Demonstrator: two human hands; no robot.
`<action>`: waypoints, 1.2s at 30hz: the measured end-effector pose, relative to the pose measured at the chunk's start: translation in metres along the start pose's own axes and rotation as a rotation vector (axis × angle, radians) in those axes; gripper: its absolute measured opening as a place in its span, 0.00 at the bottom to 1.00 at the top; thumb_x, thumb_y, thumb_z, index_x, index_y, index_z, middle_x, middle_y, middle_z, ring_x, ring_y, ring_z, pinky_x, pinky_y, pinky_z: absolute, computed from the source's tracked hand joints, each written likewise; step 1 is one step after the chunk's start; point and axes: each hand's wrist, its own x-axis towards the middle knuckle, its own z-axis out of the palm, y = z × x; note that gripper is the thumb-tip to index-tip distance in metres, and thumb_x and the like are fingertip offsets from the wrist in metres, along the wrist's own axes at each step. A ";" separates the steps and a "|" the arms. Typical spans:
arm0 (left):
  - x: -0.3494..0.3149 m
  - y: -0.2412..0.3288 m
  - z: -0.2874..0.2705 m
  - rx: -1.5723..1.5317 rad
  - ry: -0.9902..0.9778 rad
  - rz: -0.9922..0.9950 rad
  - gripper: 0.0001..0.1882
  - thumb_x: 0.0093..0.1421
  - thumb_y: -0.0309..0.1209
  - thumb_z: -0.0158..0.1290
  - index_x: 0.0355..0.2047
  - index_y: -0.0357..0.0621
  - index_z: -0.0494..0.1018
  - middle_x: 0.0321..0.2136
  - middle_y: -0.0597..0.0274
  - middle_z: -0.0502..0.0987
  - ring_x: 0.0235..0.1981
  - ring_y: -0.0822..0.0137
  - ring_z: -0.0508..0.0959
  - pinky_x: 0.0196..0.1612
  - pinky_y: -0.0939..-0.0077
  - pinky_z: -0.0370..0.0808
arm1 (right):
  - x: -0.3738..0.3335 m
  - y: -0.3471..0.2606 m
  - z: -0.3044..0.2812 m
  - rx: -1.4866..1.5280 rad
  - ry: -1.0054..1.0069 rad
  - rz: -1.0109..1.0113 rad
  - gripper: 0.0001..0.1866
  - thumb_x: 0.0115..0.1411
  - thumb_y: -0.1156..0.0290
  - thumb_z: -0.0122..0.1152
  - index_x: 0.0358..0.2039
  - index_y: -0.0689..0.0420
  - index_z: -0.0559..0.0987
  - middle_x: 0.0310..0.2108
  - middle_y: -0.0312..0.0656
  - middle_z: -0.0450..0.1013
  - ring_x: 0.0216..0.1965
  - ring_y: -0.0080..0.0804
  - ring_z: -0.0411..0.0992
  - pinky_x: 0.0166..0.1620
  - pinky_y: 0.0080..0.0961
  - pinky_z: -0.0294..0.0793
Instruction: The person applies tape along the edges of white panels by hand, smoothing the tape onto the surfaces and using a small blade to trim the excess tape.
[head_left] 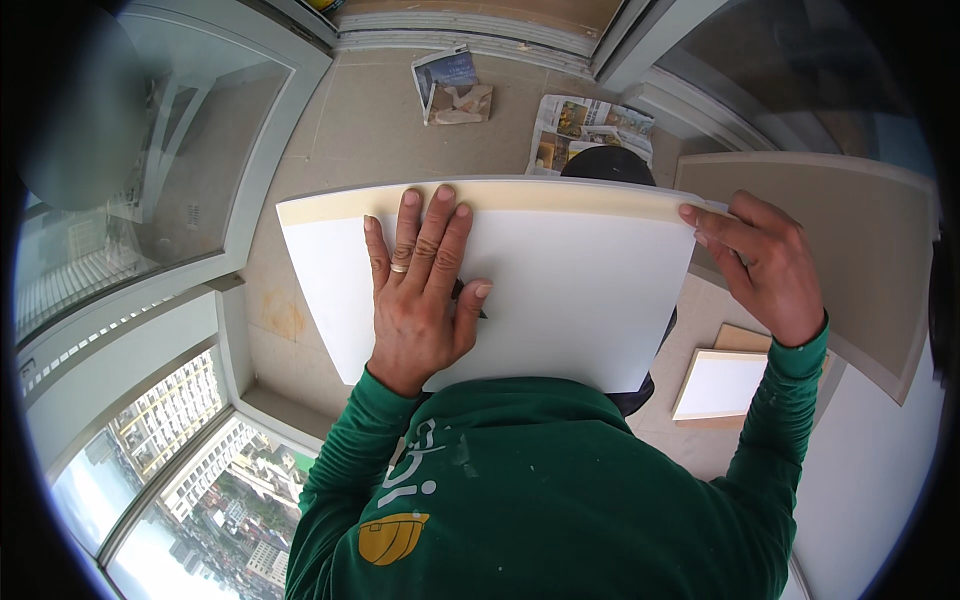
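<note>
A white board (560,290) lies across in front of my body, with a cream strip of tape (570,205) running along its far edge. My left hand (420,285) rests flat on the board, its fingers stretched onto the tape. A small dark object (459,289) shows between that thumb and forefinger; most of it is hidden, so I cannot tell its kind. At the board's far right corner, my right hand (765,255) is closed, with thumb and forefinger pinching the end of the tape.
Newspaper sheets (590,125) and a folded printed page (455,90) lie on the tiled floor beyond the board. A large beige panel (830,250) leans at the right. Smaller white-faced boards (715,385) lie below it. Glass window panels (150,150) stand at the left.
</note>
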 end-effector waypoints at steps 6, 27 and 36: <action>0.005 0.004 0.001 -0.025 0.007 0.027 0.34 0.77 0.45 0.47 0.76 0.40 0.65 0.78 0.50 0.63 0.82 0.48 0.53 0.82 0.38 0.38 | -0.001 -0.002 -0.004 0.013 -0.011 0.001 0.20 0.56 0.78 0.75 0.51 0.51 0.91 0.25 0.40 0.68 0.24 0.37 0.69 0.32 0.39 0.73; 0.008 0.004 0.002 0.002 0.005 0.031 0.33 0.77 0.45 0.48 0.75 0.40 0.66 0.77 0.50 0.64 0.82 0.48 0.53 0.82 0.38 0.39 | -0.004 0.001 -0.001 -0.007 -0.018 0.004 0.19 0.59 0.76 0.74 0.52 0.49 0.91 0.24 0.40 0.67 0.24 0.37 0.69 0.32 0.39 0.73; 0.010 0.008 -0.002 -0.008 -0.003 0.020 0.32 0.75 0.40 0.50 0.75 0.38 0.67 0.77 0.49 0.64 0.82 0.47 0.53 0.82 0.38 0.39 | -0.001 0.002 -0.001 -0.012 -0.012 -0.003 0.18 0.60 0.76 0.73 0.51 0.49 0.91 0.25 0.41 0.67 0.24 0.40 0.70 0.32 0.41 0.73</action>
